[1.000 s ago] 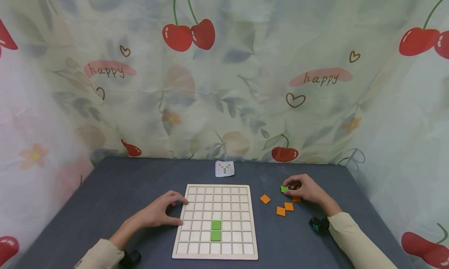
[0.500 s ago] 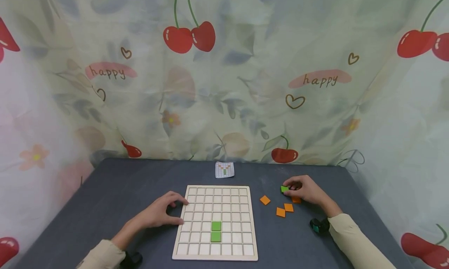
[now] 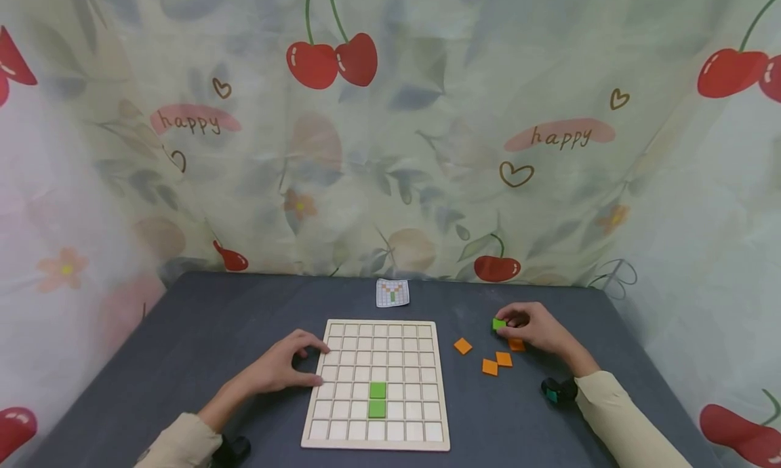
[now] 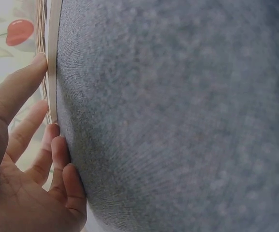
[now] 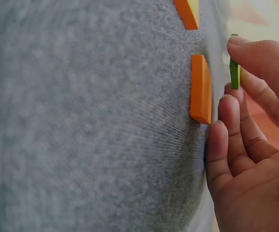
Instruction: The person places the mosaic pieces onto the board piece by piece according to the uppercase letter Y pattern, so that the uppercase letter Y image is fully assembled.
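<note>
A pale square-grid board [image 3: 375,445] lies on the dark table, with two green tiles [image 3: 377,390] set one above the other in its lower middle. At its left edge is my left hand [image 3: 277,366], fingers and thumb spread and their tips touching the frame; the left wrist view shows the board's side [image 4: 53,63] against those fingertips. To the right of the board my right hand [image 3: 538,329] pinches a green tile [image 3: 498,324] between thumb and fingers. In the right wrist view this tile [image 5: 234,67] stands on edge in the pinch, beside an orange tile [image 5: 200,89].
Several orange tiles [image 3: 490,367] lie scattered between the board and my right hand, one [image 3: 516,345] partly below that hand. A small card with a printed grid pattern [image 3: 392,293] lies behind the board. A patterned curtain [image 3: 390,149] hangs behind the table.
My right hand has raised the green tile very slightly while keeping its pinch. The left hand stays at the board's edge, its thumb shifted a little. The head view has moved slightly.
</note>
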`<state>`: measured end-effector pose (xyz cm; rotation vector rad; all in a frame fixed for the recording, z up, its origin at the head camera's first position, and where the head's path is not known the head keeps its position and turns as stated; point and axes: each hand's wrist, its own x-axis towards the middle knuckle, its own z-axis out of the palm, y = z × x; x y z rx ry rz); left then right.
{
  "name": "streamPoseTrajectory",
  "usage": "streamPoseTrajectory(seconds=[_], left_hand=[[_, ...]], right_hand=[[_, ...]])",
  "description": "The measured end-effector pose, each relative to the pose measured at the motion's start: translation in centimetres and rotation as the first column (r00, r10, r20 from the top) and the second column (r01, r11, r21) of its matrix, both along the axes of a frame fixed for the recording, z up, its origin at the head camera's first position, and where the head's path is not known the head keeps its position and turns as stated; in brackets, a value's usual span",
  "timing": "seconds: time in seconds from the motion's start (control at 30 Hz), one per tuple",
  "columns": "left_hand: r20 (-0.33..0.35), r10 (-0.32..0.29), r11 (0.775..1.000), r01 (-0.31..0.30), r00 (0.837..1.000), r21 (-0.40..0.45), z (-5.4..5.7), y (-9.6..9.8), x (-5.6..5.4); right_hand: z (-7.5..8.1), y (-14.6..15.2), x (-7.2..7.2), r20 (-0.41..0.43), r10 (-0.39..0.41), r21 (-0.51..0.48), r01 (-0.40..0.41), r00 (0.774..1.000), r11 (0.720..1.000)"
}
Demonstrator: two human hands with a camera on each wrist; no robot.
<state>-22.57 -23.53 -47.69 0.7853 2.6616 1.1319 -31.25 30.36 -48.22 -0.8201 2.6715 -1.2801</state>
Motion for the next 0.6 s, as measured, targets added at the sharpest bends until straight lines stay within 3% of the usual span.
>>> streamPoseTrajectory(seconds=[0.33, 0.6], left_hand=[[0.004, 0.020, 1.000, -0.020, 1.000, -0.002, -0.2, 0.0, -0.1], [0.016, 0.030, 1.000, -0.030, 0.999, -0.001, 0.1, 0.4, 0.1]], right_hand=[[0.7, -0.2, 1.2, 0.003, -0.025, -0.047, 0.026, 1.000, 0.999], [1.3, -1.0, 2.7, 0.045, 0.009, -0.089, -0.005, 0.999, 0.996]])
